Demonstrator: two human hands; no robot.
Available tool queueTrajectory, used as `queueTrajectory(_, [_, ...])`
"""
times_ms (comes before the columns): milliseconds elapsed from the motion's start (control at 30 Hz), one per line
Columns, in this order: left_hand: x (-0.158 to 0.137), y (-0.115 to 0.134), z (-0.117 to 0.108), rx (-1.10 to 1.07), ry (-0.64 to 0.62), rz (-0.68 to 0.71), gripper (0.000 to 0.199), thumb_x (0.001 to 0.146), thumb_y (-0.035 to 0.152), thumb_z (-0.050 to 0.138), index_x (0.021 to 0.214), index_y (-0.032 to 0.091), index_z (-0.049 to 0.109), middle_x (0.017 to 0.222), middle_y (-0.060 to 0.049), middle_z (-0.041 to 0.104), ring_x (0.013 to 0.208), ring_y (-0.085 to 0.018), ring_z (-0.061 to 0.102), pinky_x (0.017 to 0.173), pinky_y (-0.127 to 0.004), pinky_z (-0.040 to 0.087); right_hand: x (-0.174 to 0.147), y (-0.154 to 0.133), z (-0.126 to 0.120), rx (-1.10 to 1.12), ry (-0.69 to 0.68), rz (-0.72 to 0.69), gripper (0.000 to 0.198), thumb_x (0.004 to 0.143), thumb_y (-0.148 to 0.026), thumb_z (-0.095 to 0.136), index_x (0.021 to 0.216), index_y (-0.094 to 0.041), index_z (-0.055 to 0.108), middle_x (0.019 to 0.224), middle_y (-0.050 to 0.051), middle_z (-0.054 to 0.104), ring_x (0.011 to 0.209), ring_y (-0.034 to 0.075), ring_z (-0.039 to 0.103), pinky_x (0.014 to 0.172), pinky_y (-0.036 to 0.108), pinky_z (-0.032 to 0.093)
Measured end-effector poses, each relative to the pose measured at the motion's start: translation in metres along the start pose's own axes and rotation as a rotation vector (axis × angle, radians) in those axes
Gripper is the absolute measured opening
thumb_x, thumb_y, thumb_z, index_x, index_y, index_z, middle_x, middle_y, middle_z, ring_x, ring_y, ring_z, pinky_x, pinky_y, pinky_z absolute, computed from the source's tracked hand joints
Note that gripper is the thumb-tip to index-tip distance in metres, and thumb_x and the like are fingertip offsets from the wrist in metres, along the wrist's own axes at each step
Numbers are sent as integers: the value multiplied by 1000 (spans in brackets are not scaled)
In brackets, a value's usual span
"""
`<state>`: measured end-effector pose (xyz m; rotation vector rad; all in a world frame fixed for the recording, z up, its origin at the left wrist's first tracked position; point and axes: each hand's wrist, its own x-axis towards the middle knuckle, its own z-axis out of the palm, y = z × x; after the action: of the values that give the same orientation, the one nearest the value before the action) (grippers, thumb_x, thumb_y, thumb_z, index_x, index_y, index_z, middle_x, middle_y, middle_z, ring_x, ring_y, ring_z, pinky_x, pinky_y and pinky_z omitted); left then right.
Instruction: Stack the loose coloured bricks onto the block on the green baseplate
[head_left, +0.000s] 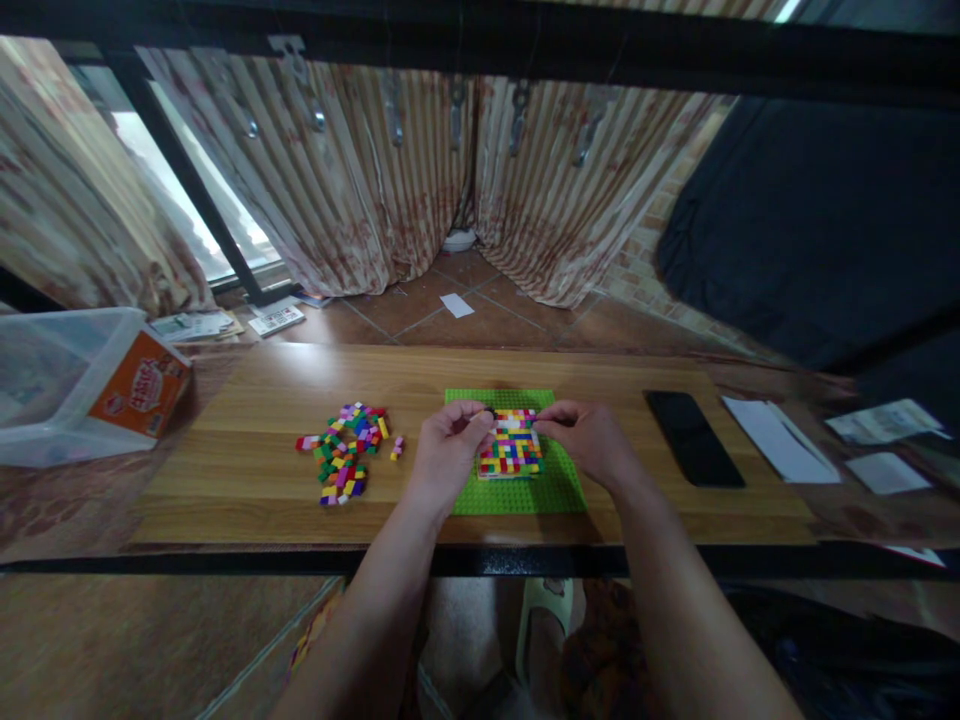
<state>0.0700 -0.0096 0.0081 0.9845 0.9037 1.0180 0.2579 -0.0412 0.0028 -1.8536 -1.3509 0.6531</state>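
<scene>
On the green plate [559, 490], the brick block [514, 445] should feel light and hard; its sides suit holding. The left hand [448, 445] and right hand [589, 440] bend near it; their grip cannot be told.

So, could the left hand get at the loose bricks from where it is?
Probably yes: the loose bricks lie on the table to the left of the left hand, with only a few strays between. Its fingers are at the block, though, so they'd need to come away first.
</scene>
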Motion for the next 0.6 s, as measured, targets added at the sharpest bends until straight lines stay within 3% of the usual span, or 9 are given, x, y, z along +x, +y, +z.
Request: queueTrajectory(600, [2,-10,4,70,52,-40,13,69,26,70,73,15,67,61,2,61,55,-8,53,55,-20,41,8,14,2,391,-130,165,30,53,-39,81,71,-16,74,58,0,65,53,10,50,54,27,40])
